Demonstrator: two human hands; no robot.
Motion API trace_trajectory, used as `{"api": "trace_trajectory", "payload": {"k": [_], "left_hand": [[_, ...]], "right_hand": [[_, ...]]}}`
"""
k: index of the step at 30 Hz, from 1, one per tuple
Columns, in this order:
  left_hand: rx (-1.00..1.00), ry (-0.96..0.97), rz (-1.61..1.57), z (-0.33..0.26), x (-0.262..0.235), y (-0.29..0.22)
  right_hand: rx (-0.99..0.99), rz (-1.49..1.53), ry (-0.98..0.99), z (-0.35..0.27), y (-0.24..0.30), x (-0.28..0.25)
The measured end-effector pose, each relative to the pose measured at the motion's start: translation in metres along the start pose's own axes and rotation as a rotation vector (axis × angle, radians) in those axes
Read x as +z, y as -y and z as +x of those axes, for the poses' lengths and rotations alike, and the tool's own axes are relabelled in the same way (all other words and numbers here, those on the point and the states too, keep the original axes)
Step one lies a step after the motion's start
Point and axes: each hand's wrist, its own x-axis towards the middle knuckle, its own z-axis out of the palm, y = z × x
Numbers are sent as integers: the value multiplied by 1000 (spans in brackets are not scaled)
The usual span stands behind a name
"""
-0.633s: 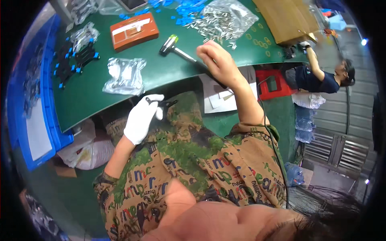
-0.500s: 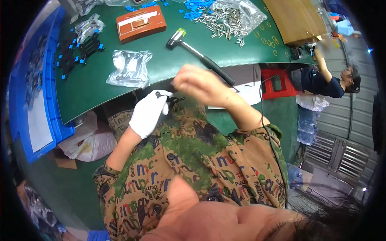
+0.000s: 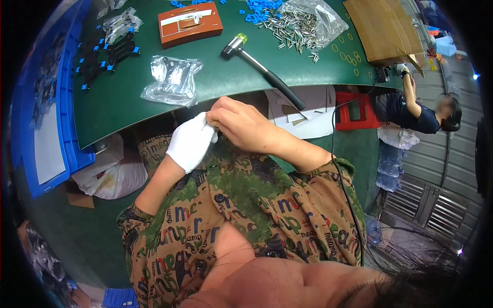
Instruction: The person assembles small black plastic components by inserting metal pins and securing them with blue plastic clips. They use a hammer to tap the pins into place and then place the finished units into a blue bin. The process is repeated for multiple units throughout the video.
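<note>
The white glove (image 3: 189, 142) on the left hand (image 3: 190, 143) is pinched at its fingertip edge by the bare right hand (image 3: 241, 126), just below the near edge of the green counter (image 3: 128, 102); the thin knit cloth is best tugged evenly, finger by finger. A metal-headed hammer (image 3: 259, 65) with a black grip and a crinkled clear bag (image 3: 172, 79) lie near that edge.
</note>
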Motion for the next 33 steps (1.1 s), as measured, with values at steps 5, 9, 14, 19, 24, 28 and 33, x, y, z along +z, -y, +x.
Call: {"api": "trace_trajectory", "payload": {"k": [5,9,14,19,24,28,33], "left_hand": [[156,-43,327,0,-2,8],[47,109,138,-7,-13,6],[-98,263,-147,-21,-19,19],[-63,268,-171,-21,-21,16],[-103,258,-264,-20,-20,16],[-167,242,-158,-18,-27,6],[-112,258,-20,-25,-28,14]], "right_hand": [[30,-109,-77,2,1,7],[0,7,-16,0,-12,7],[-235,-120,63,-3,-34,15],[-296,-171,17,-7,-37,18],[-322,-221,-55,-9,-38,25],[-322,-240,-106,-9,-43,34],[-350,-171,-93,-14,-50,48]]}}
